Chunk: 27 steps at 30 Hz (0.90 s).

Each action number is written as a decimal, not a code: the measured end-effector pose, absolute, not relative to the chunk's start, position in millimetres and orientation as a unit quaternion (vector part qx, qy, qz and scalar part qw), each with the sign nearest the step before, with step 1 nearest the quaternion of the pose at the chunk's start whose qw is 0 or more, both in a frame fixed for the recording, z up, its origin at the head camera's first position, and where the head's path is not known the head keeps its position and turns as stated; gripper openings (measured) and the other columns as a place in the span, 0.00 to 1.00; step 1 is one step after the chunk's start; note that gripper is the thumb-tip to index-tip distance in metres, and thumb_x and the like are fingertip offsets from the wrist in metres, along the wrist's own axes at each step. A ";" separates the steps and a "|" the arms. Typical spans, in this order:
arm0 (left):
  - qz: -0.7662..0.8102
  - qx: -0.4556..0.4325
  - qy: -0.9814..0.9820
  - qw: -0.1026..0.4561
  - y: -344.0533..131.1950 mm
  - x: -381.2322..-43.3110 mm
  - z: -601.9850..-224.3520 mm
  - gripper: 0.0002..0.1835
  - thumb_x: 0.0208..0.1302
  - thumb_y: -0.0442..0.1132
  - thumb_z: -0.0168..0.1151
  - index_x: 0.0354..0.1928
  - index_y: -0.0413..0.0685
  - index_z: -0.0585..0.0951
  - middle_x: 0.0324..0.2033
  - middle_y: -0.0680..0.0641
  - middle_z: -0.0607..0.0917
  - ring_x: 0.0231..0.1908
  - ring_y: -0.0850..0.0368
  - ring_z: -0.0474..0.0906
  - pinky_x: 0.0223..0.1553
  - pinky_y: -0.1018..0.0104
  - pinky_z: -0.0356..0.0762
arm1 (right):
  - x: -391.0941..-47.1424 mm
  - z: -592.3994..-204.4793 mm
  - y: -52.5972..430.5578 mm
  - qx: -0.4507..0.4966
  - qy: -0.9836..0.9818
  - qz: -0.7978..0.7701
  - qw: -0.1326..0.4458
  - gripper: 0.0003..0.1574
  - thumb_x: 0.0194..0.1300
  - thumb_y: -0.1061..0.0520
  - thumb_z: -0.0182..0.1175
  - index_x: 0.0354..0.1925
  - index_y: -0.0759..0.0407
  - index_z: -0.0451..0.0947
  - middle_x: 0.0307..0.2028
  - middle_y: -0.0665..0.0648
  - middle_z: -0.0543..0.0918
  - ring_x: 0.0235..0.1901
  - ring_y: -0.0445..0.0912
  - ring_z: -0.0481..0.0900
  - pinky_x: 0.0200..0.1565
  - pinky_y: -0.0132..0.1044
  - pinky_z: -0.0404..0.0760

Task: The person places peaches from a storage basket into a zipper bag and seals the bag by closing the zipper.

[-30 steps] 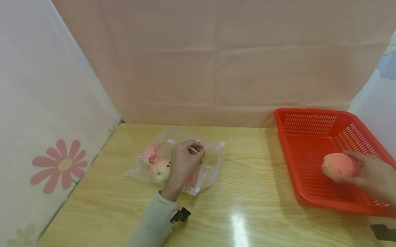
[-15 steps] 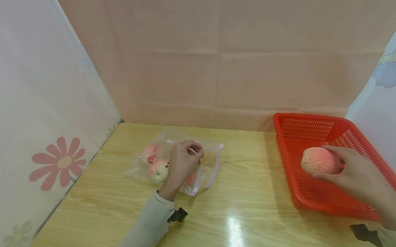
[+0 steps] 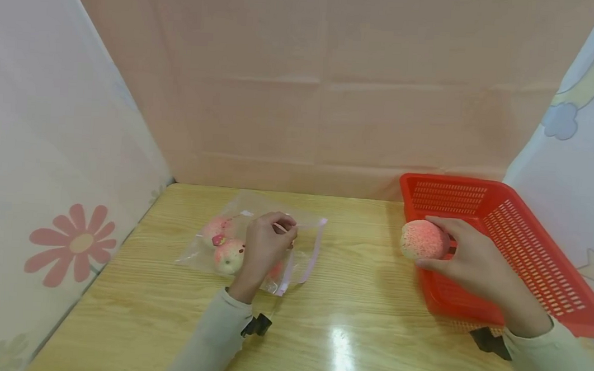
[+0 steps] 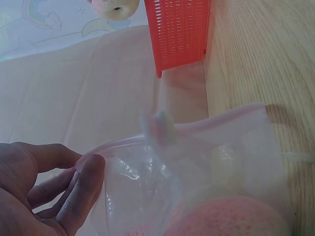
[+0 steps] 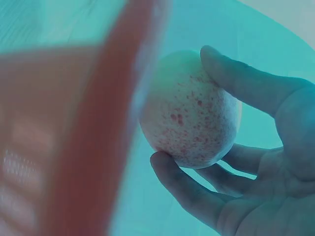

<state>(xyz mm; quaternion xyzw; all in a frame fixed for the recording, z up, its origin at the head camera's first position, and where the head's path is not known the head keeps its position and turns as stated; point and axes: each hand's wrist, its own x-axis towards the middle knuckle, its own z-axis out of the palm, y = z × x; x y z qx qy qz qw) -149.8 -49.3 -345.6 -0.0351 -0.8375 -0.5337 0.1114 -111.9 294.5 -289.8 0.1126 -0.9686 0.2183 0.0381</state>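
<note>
Your right hand (image 3: 466,261) has its grip wrapped around a speckled pink apple (image 3: 423,240), thumb on top and fingers underneath, holding it in the air over the left rim of the red basket (image 3: 525,248). The right wrist view confirms it: apple (image 5: 189,110) cupped between thumb and fingers, nothing else touching it.

Handling, as I judge it: round, firm, smooth skin, so it can roll out of a loose hold. It looks light enough for one hand. Stay wide around the middle as you are; a fingertip pinch would slip. If it's real fruit it bruises, so set it down rather than drop it.

Your left hand (image 3: 266,245) pinches the top edge of the clear zip bag (image 3: 253,245) lying on the counter (image 3: 350,323). The left wrist view shows fingertips (image 4: 91,172) on the pink zip strip, mouth lifted partly open. The film is thin, floppy and slick; it holds no shape by itself, so the zip strip is the only stiff place to take it.

Contents:
- Bag: at least two pink apples (image 3: 229,256), maybe a third behind your hand, can't tell.
- Basket: no fruit visible in the part that shows; your right hand and arm hide some of the floor.
</note>
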 end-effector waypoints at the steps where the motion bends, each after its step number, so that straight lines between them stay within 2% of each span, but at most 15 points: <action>1: -0.532 -0.036 -0.838 0.112 -49.6 -149.7 -345.7 0.03 0.55 0.34 0.66 0.31 0.43 0.85 0.25 0.46 0.85 0.18 0.61 0.81 0.20 0.71 0.81 | -111.9 -290.8 290.2 0.115 -0.968 0.220 0.035 0.59 0.42 0.31 0.72 0.64 0.59 0.67 0.56 0.63 0.75 0.47 0.56 0.75 0.39 0.45 0.83; 5: -0.527 -0.039 -0.841 0.114 -50.6 -150.1 -346.3 0.02 0.56 0.34 0.66 0.31 0.44 0.85 0.25 0.47 0.85 0.18 0.62 0.81 0.20 0.71 0.81 | -112.1 -295.0 272.6 0.117 -0.966 0.230 0.015 0.59 0.43 0.32 0.72 0.65 0.59 0.65 0.58 0.64 0.73 0.48 0.56 0.75 0.40 0.51 0.83; 11: -0.524 -0.034 -0.844 0.109 -51.6 -150.0 -346.3 0.03 0.56 0.35 0.66 0.32 0.43 0.84 0.25 0.47 0.85 0.18 0.62 0.81 0.21 0.71 0.81 | -116.5 -302.5 246.8 0.114 -0.958 0.263 -0.005 0.55 0.43 0.38 0.75 0.65 0.54 0.65 0.56 0.59 0.74 0.44 0.52 0.77 0.37 0.40 0.82; 15: -0.524 -0.031 -0.845 0.105 -51.5 -149.3 -345.3 0.03 0.56 0.35 0.66 0.32 0.43 0.84 0.25 0.47 0.85 0.19 0.62 0.81 0.21 0.71 0.81 | -121.7 -310.5 232.6 0.122 -0.955 0.270 -0.011 0.55 0.44 0.42 0.76 0.66 0.57 0.64 0.57 0.58 0.74 0.42 0.50 0.78 0.37 0.38 0.82; 21: -0.522 -0.034 -0.845 0.108 -50.9 -148.9 -344.7 0.02 0.56 0.35 0.66 0.31 0.44 0.84 0.25 0.47 0.85 0.18 0.61 0.81 0.21 0.71 0.81 | -127.3 -324.4 218.5 0.126 -0.958 0.258 -0.014 0.54 0.43 0.42 0.76 0.65 0.57 0.66 0.59 0.59 0.74 0.41 0.49 0.78 0.38 0.41 0.82; 27: -0.520 -0.034 -0.847 0.109 -51.2 -149.0 -344.6 0.02 0.56 0.35 0.66 0.31 0.45 0.85 0.25 0.47 0.85 0.18 0.62 0.81 0.20 0.71 0.81 | -133.1 -337.5 202.9 0.142 -0.955 0.259 -0.004 0.52 0.43 0.45 0.76 0.64 0.59 0.68 0.58 0.62 0.76 0.49 0.55 0.78 0.45 0.49 0.81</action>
